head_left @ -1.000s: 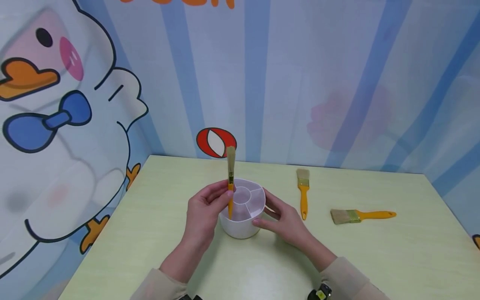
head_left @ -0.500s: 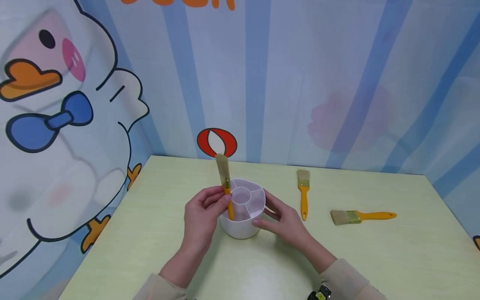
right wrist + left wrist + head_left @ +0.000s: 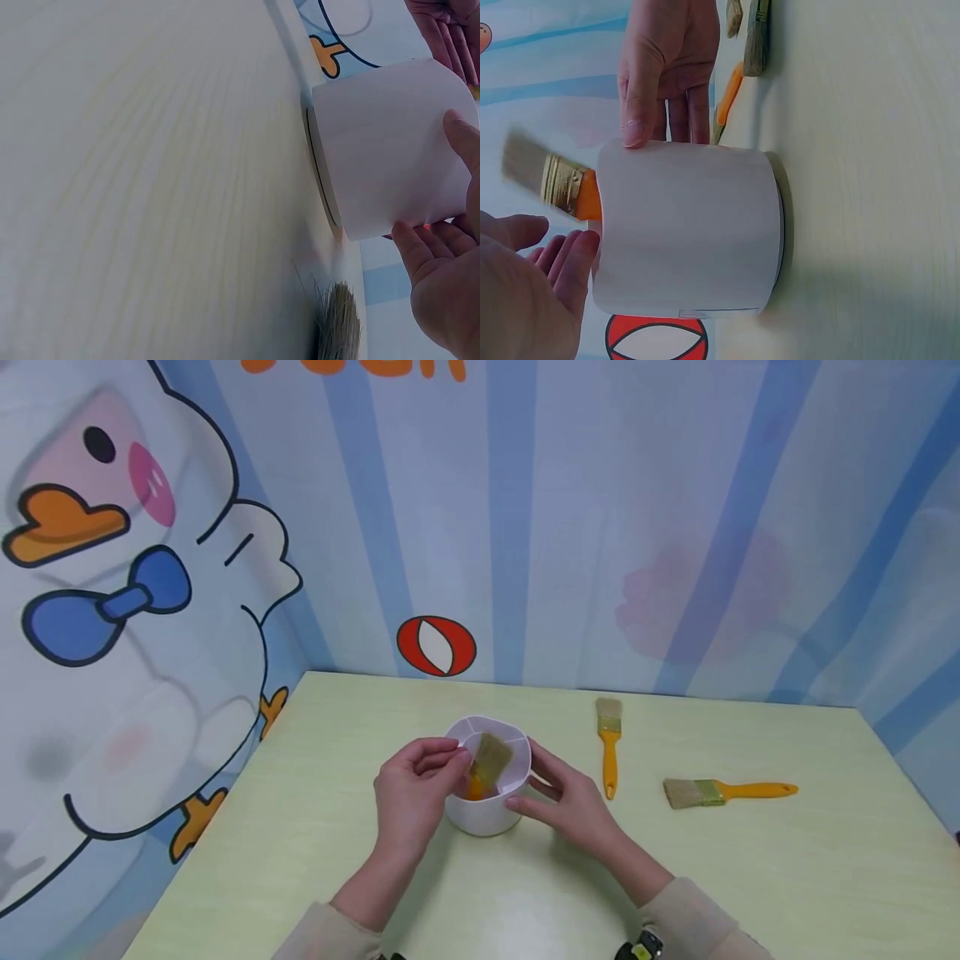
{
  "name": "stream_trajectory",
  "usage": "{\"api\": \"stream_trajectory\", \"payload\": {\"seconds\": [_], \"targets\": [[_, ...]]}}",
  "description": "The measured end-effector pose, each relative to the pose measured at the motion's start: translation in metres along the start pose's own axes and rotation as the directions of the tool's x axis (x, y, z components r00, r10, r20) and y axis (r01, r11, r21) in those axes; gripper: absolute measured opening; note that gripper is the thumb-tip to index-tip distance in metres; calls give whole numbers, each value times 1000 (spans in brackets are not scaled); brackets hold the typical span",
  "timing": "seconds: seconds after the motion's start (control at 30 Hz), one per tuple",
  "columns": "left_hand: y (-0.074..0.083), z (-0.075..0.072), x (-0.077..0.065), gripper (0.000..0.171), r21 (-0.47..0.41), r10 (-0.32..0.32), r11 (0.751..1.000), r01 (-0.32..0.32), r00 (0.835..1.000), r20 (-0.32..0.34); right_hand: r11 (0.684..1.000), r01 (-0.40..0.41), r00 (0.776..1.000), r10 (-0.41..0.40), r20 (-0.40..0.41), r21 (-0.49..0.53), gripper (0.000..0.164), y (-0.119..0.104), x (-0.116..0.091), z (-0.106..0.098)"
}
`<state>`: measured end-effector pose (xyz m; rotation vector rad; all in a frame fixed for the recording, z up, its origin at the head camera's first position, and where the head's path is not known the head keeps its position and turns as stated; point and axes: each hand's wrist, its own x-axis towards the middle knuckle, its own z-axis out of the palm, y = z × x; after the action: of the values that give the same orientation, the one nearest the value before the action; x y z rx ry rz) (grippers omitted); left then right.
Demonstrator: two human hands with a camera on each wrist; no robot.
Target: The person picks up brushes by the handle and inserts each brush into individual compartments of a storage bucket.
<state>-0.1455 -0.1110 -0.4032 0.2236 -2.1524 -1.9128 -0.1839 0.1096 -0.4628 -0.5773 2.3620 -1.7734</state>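
A round white pen organizer [image 3: 483,818], split inside by thin walls, stands upright on the table. My right hand [image 3: 573,802] grips its right side, thumb at the front and fingers behind. A flat paintbrush [image 3: 492,760] with a yellow handle leans inside it, bristles up and tilted right in the head view. Its lower handle is hidden by the organizer wall. Beside the left rim is my left hand [image 3: 416,789]. In the left wrist view its thumb and fingers are parted near the brush's orange-yellow handle [image 3: 589,196], with nothing between them; the bristles are blurred.
On the pale table [image 3: 712,877], two more yellow-handled brushes lie to the right: one brush [image 3: 610,747] points away, another brush [image 3: 727,791] lies crosswise. A printed cartoon backdrop [image 3: 570,527] rises behind the table's back edge.
The paintbrush was pinched upright by my left hand, then tipped left. Now it is let go and leans right, lower in the organizer. My right hand keeps its grip.
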Motion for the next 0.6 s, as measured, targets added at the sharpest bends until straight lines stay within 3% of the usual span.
{"api": "stream_trajectory", "payload": {"seconds": [0.27,0.6], "targets": [[1,-3,-2,28,48,9,999,-10,1000,6,1000,4,1000,-4,2,15,85,0,0,0],[2,-21,-2,33,68,9,998,-9,1000,5,1000,14,1000,-14,2,19,87,1,1,-1]]}}
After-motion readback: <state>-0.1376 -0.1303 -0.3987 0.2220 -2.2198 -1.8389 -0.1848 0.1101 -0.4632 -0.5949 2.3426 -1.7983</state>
